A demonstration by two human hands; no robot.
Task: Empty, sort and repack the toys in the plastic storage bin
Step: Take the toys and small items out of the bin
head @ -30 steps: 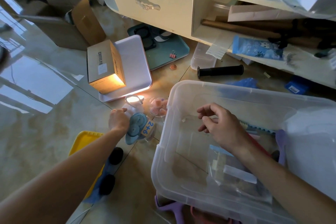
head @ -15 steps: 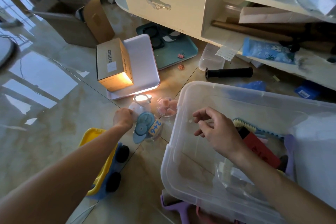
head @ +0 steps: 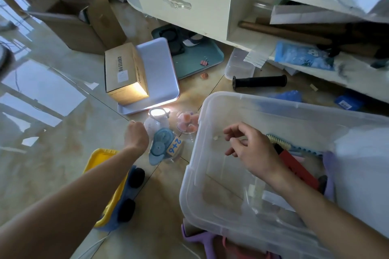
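The clear plastic storage bin stands on the floor at the right. Inside it lie a red block, a blue comb-like strip and a clear bag. My right hand hovers inside the bin with loosely curled fingers, holding nothing. My left hand is closed beside a clear bag holding blue round pieces and a "2+6" tile; whether it grips the bag I cannot tell. A small clear cup of pink pieces sits near the bin's corner.
A yellow and blue toy truck lies under my left forearm. A cardboard box rests on a white lid. Behind are a teal tray, a black grip, a cream cabinet and purple toys under the bin.
The view shifted slightly; both hands stay nearly where they were. My right hand's fingers have spread a little inside the bin.
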